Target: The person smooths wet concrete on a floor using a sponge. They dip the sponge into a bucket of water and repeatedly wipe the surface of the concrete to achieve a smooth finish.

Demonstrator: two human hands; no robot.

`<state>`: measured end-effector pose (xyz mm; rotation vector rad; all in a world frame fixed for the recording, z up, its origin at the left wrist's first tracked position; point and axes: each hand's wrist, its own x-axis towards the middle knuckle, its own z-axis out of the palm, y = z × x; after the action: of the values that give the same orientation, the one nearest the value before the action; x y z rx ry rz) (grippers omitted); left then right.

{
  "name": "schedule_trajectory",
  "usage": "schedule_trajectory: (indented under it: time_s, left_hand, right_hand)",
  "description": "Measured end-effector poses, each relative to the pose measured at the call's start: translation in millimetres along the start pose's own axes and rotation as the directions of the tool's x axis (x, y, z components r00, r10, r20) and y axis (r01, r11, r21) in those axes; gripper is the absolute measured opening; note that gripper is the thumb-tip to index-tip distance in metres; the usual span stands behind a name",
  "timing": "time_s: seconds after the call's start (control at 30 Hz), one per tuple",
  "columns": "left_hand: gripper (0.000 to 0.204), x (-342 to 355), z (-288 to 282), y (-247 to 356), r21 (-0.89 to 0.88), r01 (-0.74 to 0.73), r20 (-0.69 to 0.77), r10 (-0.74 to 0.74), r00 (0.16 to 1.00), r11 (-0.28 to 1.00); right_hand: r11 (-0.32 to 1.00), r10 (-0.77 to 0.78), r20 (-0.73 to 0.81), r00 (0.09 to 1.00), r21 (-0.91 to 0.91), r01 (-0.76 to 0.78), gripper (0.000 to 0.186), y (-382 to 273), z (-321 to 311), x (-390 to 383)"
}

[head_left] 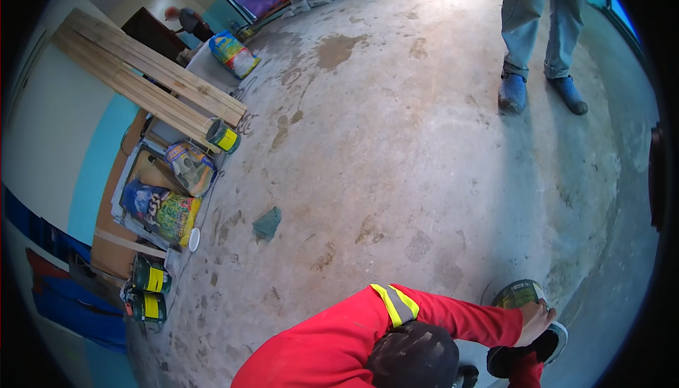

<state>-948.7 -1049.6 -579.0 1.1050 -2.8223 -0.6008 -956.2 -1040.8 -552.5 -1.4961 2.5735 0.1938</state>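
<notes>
My left arm, in a red sleeve with a yellow and grey reflective band, reaches across to the lower right. My left hand [535,321] is closed, its fingers curled, between a green paint bucket [518,294] and a dark round thing with a white rim [559,342]. What its fingers grip is not clear. The bucket stands on the floor just beyond the hand. My right red sleeve [527,372] shows at the lower edge, against the dark round thing. The fingers of my right hand are hidden there. A dusty black rounded shape [414,356] lies below the left arm.
Another person's legs in jeans [525,27] stand at the upper right. Long planks [155,77] lean at the left, near printed sacks [166,207] and green buckets [151,275]. A green scrap [267,224] lies on the stained concrete floor [368,154]. A second person [191,24] is far back.
</notes>
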Motion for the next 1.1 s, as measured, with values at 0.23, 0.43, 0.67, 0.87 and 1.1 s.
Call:
schedule_trajectory:
  time_s: [0.23,0.43,0.67,0.87,1.1]
  left_hand:
    - [0.067,4,1,9,0.0,-0.079,0.003,0.079,0.997,0.997]
    - [0.068,1,21,-4,0.025,-0.022,-0.049,0.024,0.999,0.999]
    - [0.069,26,68,26,0.12,0.104,-0.172,-0.082,0.982,0.987]
    - [0.074,31,77,27,0.33,0.1,-0.144,-0.054,0.988,0.939]
    - [0.073,20,61,11,0.228,0.19,-0.201,-0.145,0.969,0.955]
  right_hand:
    - [0.964,-0.231,-0.114,0.966,-0.164,0.211,0.018,5,-47,-25]
    - [0.952,-0.265,-0.075,0.961,-0.178,0.248,0.019,9,-7,-6]
    - [0.966,-0.209,-0.073,0.975,-0.168,0.195,0.02,26,11,7]
    - [0.965,-0.23,-0.048,0.972,-0.143,0.221,0.021,41,36,22]
    - [0.959,-0.274,-0.089,0.958,-0.095,0.265,0.023,40,54,28]
